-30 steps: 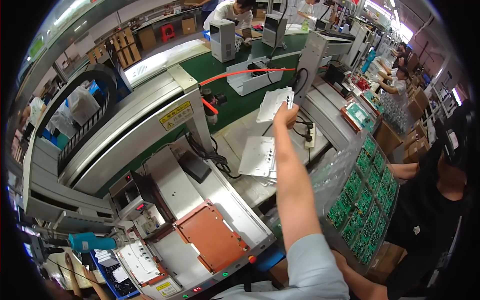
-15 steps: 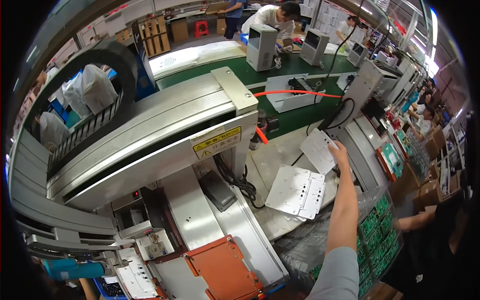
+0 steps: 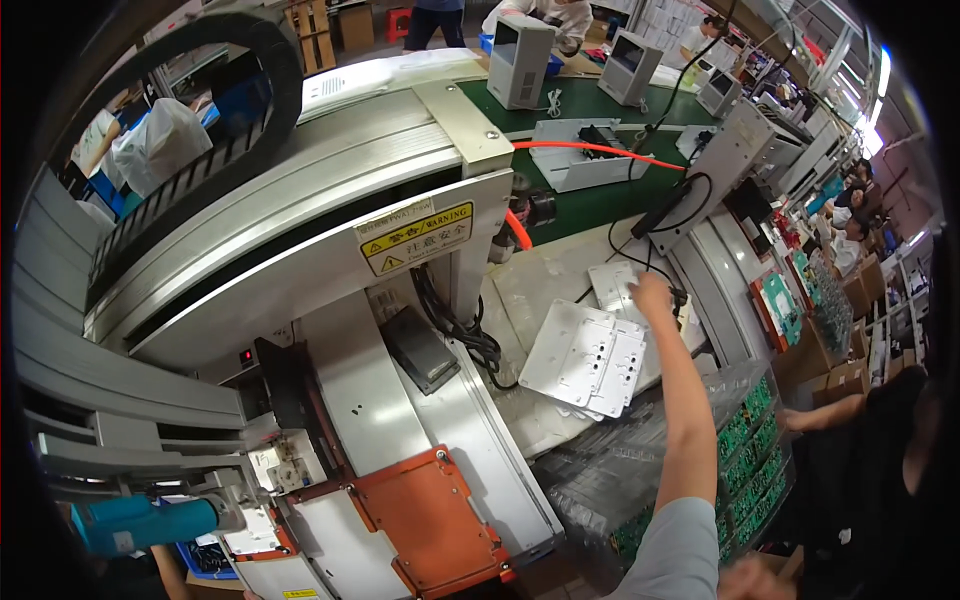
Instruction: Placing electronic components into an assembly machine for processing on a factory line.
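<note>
At the far side of the pale work surface, my right hand (image 3: 652, 295) holds the edge of a white plastic panel (image 3: 611, 283), fingers closed on its right side. My fingertips are partly hidden. Just nearer lies a stack of similar white panels (image 3: 562, 352) with small dark holes, the top ones overlapping at an angle. My left hand is not in view.
Left stands a metal gantry machine (image 3: 300, 260) with an orange fixture plate (image 3: 425, 525) and a teal screwdriver (image 3: 150, 524). Black cables (image 3: 470, 345) hang by its post. Wrapped green circuit boards (image 3: 750, 440) stand right of my forearm, near a co-worker's arm (image 3: 825, 413).
My right hand has moved away and slightly left with the white panel, which now sits lower, behind the stack. The view has shifted. A blurred hand has appeared at the lower right.
</note>
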`<action>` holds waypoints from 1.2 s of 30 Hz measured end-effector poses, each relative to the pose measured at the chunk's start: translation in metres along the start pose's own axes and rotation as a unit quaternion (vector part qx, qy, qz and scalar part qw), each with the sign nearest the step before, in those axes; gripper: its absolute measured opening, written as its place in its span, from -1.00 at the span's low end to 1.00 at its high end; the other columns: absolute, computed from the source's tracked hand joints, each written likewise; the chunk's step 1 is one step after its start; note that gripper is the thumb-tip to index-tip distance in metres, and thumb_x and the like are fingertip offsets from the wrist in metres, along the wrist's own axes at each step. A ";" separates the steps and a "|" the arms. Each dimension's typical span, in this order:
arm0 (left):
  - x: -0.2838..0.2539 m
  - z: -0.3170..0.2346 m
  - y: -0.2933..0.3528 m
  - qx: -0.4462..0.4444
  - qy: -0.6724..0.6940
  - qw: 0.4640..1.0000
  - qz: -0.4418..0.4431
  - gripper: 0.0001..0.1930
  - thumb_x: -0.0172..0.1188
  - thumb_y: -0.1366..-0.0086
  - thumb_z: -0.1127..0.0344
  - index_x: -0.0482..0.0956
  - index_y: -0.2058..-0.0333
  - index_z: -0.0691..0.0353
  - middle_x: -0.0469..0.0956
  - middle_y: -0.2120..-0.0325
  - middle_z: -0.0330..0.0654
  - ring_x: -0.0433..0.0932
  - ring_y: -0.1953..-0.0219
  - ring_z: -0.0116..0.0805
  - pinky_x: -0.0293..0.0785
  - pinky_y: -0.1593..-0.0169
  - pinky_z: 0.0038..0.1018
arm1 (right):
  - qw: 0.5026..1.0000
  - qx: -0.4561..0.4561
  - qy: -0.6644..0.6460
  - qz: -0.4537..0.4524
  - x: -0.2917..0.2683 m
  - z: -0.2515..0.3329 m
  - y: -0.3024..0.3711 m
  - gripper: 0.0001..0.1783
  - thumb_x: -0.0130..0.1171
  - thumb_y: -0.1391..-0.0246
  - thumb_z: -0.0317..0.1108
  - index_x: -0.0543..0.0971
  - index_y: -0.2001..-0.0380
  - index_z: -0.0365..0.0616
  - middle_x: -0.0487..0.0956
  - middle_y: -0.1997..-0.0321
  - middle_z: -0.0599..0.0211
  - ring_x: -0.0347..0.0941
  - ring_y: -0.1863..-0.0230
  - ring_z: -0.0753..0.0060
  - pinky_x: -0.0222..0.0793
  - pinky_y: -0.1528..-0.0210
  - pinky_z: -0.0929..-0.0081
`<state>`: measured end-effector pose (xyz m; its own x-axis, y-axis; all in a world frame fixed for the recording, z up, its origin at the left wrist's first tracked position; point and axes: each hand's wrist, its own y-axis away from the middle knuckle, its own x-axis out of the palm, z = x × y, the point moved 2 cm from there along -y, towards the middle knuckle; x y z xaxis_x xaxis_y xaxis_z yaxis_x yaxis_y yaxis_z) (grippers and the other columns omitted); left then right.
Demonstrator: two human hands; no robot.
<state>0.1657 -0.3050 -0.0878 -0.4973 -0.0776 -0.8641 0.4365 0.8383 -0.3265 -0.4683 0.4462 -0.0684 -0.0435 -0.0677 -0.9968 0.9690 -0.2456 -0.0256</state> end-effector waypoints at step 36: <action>-0.005 0.071 -0.003 -0.115 0.382 0.897 0.192 -0.62 -0.14 -0.41 0.22 0.47 0.00 0.37 0.56 0.11 -0.03 0.51 0.09 -0.34 0.40 -0.01 -0.43 | -0.545 0.713 -0.427 0.112 -0.226 0.372 0.619 -0.62 -0.04 0.00 -0.32 0.58 0.18 -0.30 0.58 0.15 0.12 0.45 0.05 0.04 0.09 -0.18 -0.18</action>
<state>0.2203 -0.3453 -0.1094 -0.7504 0.5586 -0.3535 0.5627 0.8204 0.1018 0.0509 -0.0506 0.1697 -0.6605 0.4333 -0.6132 0.1931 0.8872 0.4190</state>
